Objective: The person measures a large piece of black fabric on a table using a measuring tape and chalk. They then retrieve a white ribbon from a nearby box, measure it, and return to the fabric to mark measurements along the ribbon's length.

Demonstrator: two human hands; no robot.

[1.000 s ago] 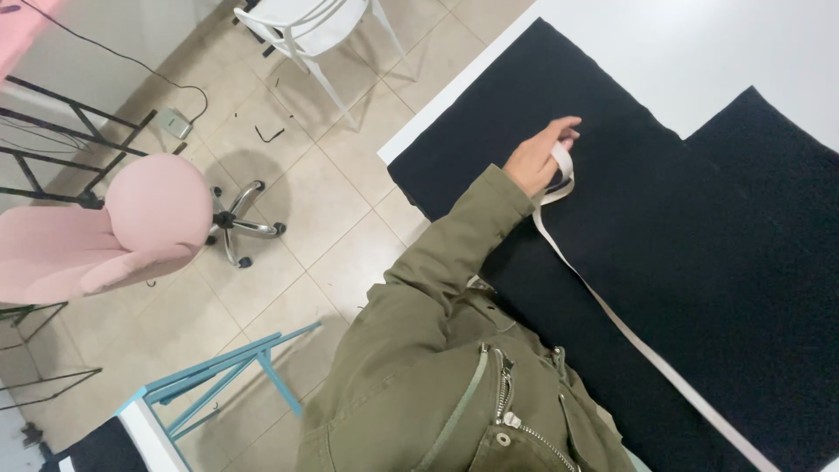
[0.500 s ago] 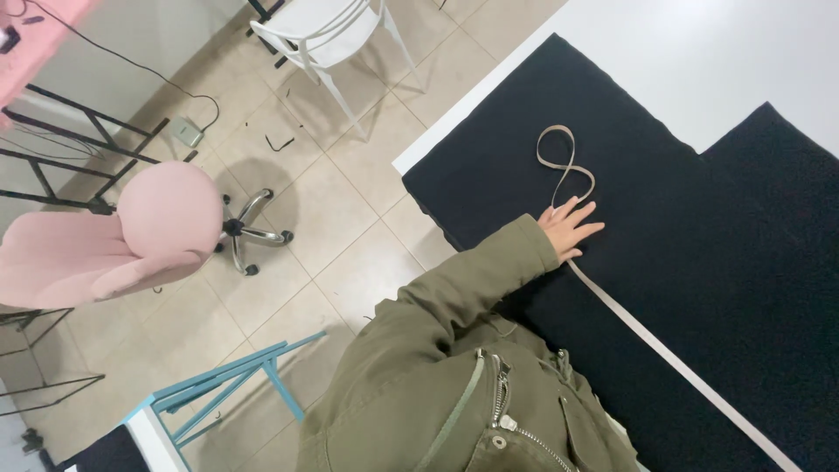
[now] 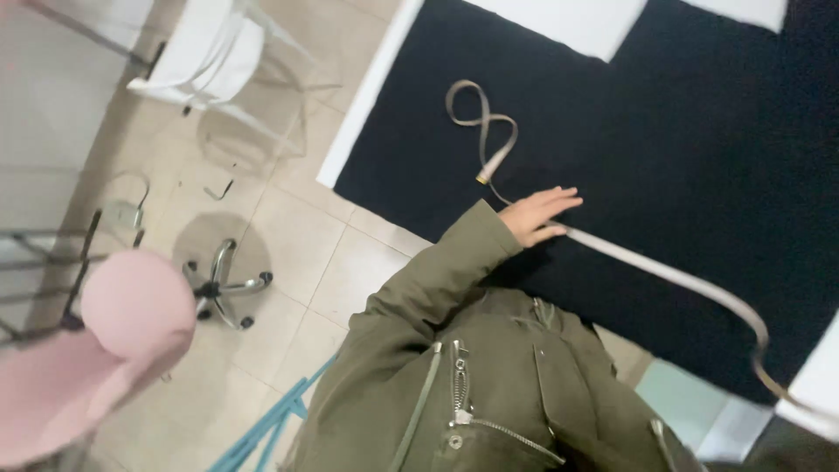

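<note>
My left hand lies flat, fingers stretched out and slightly apart, on a beige measuring tape that runs across a black cloth. Past the hand, the tape's end curls into a figure-eight loop on the cloth. To the right the tape bends down toward the cloth's edge. The olive jacket sleeve leads from my body to that hand. My right hand is out of sight.
The black cloth covers a white table whose edge borders a tiled floor. A white chair stands at the top left, with a pink swivel chair lower left. A blue frame sits by my jacket.
My left hand let go of the tape's end, which now lies looped on the cloth. The hand slid back along the tape toward my body and pressed flat on it.
</note>
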